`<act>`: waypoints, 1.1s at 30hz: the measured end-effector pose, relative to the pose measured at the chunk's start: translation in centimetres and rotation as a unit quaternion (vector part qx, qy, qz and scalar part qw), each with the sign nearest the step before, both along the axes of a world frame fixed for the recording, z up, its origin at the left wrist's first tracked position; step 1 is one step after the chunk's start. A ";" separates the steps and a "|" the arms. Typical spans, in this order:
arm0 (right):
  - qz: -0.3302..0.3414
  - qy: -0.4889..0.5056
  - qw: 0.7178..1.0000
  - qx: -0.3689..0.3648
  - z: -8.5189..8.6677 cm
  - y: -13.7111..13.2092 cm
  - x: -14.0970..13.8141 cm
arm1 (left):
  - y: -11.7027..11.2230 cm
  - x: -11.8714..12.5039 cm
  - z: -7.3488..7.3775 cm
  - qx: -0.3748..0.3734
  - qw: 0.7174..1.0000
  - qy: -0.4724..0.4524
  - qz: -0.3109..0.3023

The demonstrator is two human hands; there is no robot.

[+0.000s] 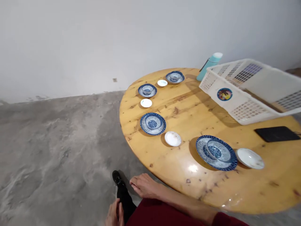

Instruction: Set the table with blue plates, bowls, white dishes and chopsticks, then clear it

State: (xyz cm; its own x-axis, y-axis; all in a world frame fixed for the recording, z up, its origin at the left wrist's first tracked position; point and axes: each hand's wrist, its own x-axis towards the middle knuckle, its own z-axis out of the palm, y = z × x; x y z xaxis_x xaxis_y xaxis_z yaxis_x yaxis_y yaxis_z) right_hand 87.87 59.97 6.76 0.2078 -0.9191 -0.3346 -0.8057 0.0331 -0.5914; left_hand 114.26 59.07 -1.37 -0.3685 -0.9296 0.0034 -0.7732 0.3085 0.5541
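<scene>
My right hand (144, 185) hangs just off the near left edge of the round wooden table (188, 117). Its fingers are loosely curled together, and nothing shows in them. Lower down, partly cut off by the frame, is my left hand (114, 214), its thumb and fingers apart and no object visible in it. Neither hand touches a dish. Closest to them on the table are a blue-patterned plate (199, 150) with a glass bowl (217, 150) on it, and a small white dish (172, 138). Another blue-rimmed plate (144, 129) also carries a clear bowl (153, 121).
Two more plate-and-bowl sets, including a far plate (181, 79), and several white dishes line the rim. A white plastic basket (237, 105) stands on the right, with a turquoise bottle (208, 67) behind and a black flat device (277, 134) in front. Concrete floor (58, 150) lies left.
</scene>
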 end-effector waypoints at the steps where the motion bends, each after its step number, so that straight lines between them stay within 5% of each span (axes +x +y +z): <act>1: -0.016 -0.006 1.000 -0.001 -0.4 -1.0 0.4 | -2.2 0.3 -0.1 -0.012 1.000 -0.002 -0.025; 8: -0.114 -0.002 0.993 -0.024 -0.5 -11.1 3.3 | -17.7 3.6 2.0 -0.103 0.990 -0.029 -0.091; 12: -0.190 -0.003 0.981 -0.044 -0.1 -16.4 4.7 | -25.7 5.2 4.5 -0.062 0.990 -0.096 -0.086; 16: -0.226 -0.007 0.974 -0.036 -0.2 -19.4 5.0 | -32.6 4.0 6.2 -0.027 0.982 -0.146 -0.113; 24: -0.301 -0.013 0.954 -0.010 -1.4 -25.7 1.4 | -42.0 -7.8 6.6 -0.064 0.950 -0.058 -0.301; 27: -0.318 -0.027 0.947 -0.019 -2.0 -29.5 -1.5 | -45.0 -13.3 7.4 -0.106 0.917 -0.043 -0.382; 33: -0.398 -0.049 0.916 -0.024 -2.8 -36.2 -8.6 | -51.1 -21.5 9.5 -0.120 0.883 -0.082 -0.445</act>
State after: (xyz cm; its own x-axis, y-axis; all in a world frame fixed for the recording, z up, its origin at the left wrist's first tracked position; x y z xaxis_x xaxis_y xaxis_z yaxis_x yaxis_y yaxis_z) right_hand 79.26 23.78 3.94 -0.5073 -0.8057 -0.3057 -0.4804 0.5589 -0.6759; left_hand 92.81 7.97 8.10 -0.9674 -0.2503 0.0396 -0.2282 0.9284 0.2934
